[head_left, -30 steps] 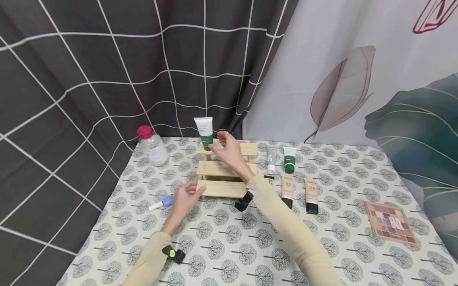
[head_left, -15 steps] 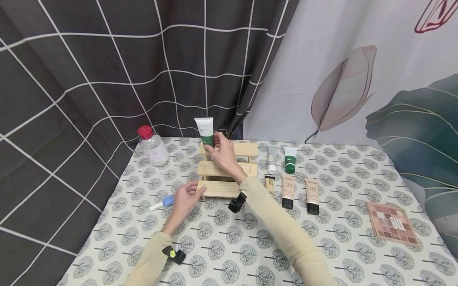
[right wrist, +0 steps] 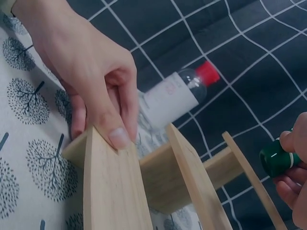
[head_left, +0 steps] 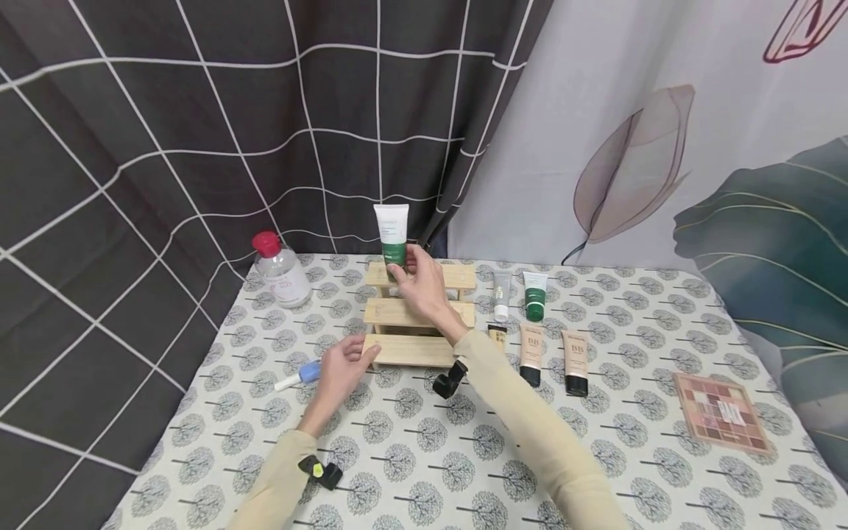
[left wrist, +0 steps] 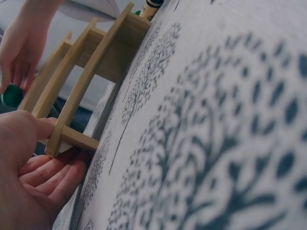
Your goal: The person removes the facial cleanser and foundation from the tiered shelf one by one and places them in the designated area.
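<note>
My right hand (head_left: 427, 283) grips a white and green squeeze tube (head_left: 392, 227) by its lower part, upright at the top step of a three-tier wooden stand (head_left: 407, 350). In the right wrist view the tube's green cap (right wrist: 276, 159) appears apart from the top board. With thumb above and fingers below, my left hand (head_left: 341, 372) pinches the left end of the lowest step. The left wrist view shows that thumb and the curled fingers (left wrist: 60, 179) around the board's end.
Left of the stand are a clear bottle with a red cap (head_left: 285, 276) and a blue and white tube (head_left: 301, 374). To its right lie a grey tube (head_left: 502, 294), a green and white tube (head_left: 535, 296), a small beige tube (head_left: 497, 337), two BB tubes (head_left: 576, 361) and a palette (head_left: 722, 412).
My right hand has closed around the tube at the top step's left end. The tube has shifted right and slightly up, and stands straighter. My left hand keeps its place.
</note>
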Action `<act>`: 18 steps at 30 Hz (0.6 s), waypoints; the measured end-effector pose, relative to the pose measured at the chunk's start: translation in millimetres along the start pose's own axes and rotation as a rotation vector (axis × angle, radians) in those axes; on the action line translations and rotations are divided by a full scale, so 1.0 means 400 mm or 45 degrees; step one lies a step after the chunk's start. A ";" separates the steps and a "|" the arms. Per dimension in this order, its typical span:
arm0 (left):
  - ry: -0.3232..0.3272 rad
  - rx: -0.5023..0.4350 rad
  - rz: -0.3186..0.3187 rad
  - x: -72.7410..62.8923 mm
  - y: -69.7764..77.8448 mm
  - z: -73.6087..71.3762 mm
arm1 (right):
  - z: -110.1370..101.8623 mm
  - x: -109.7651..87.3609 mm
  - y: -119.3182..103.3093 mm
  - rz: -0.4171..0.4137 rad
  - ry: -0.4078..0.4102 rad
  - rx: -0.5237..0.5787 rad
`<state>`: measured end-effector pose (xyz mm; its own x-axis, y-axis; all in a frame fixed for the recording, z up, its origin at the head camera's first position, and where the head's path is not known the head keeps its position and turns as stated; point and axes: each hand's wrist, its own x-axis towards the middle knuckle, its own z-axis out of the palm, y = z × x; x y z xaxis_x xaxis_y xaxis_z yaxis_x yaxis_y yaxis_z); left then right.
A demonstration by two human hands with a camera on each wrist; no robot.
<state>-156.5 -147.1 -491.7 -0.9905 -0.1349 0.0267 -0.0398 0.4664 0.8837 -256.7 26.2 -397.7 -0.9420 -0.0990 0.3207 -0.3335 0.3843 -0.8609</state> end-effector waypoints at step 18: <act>-0.018 -0.013 -0.011 0.004 -0.005 -0.001 | -0.093 -0.013 0.039 0.074 0.042 -0.025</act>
<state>-158.0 -148.5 -493.2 -0.9919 -0.1266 0.0121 -0.0474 0.4561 0.8887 -255.6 66.7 -398.2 -0.9578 -0.0458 0.2836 -0.2773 0.4061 -0.8707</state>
